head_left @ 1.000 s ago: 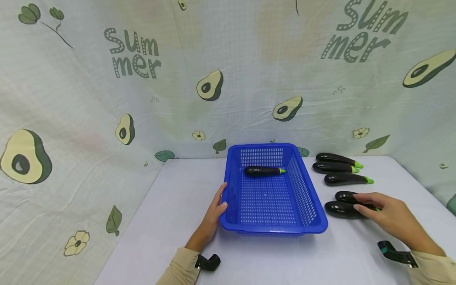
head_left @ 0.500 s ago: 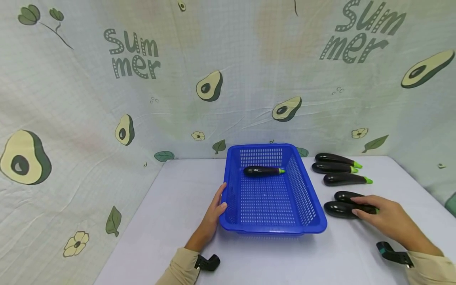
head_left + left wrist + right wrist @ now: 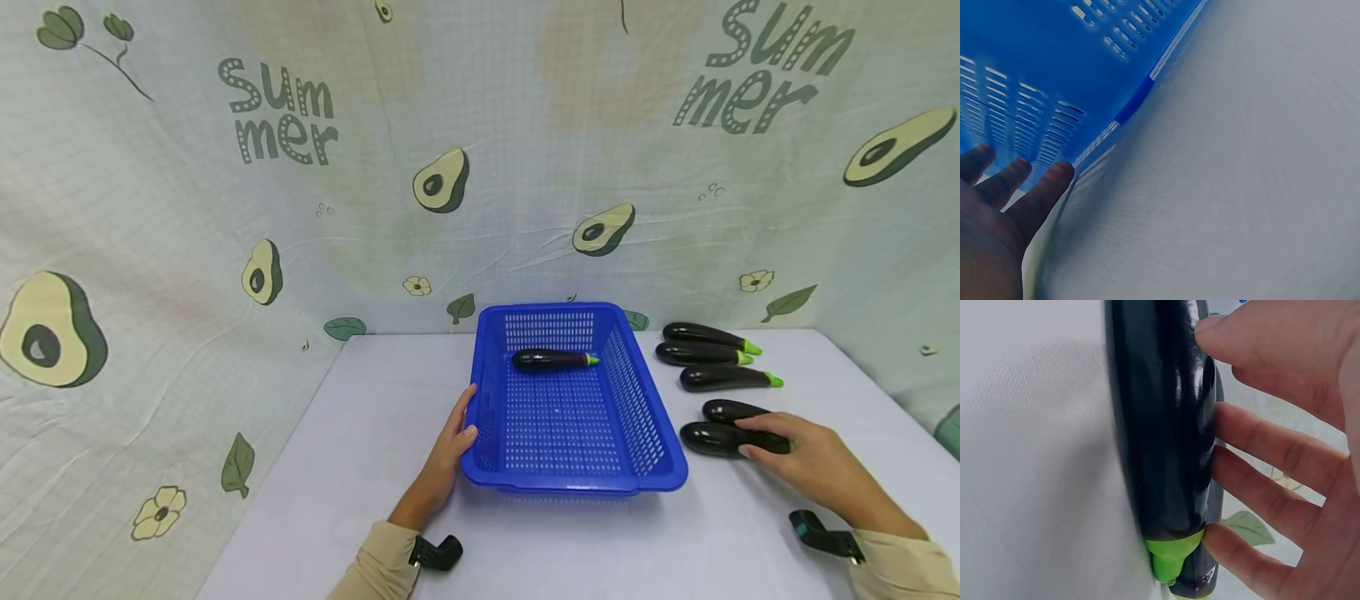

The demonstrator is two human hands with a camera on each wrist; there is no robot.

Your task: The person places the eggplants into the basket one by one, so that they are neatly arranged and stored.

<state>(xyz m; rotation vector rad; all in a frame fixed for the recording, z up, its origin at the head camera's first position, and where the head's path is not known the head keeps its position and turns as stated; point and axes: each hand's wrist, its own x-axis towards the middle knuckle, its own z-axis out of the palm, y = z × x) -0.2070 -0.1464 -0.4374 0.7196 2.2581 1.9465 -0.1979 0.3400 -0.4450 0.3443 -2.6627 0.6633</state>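
In the head view a blue plastic basket stands mid-table, holding one dark eggplant with a green stem end. My left hand holds the basket's left rim, thumb on the edge. The left wrist view shows its fingers against the slotted outer wall. To the right, my right hand grips the nearest eggplant, thumb along its near side and fingers over its far side. In the right wrist view this eggplant lies lengthwise beside the fingertips. Another eggplant lies right behind it, partly hidden by the hand.
Three more eggplants lie at the back right: one at the rear, one just before it, and a third nearer. A white cloth printed with avocados hangs behind the white table.
My right hand has shifted slightly left, and its thumb has come down to the near side of the nearest eggplant. The left hand and the basket stay put.
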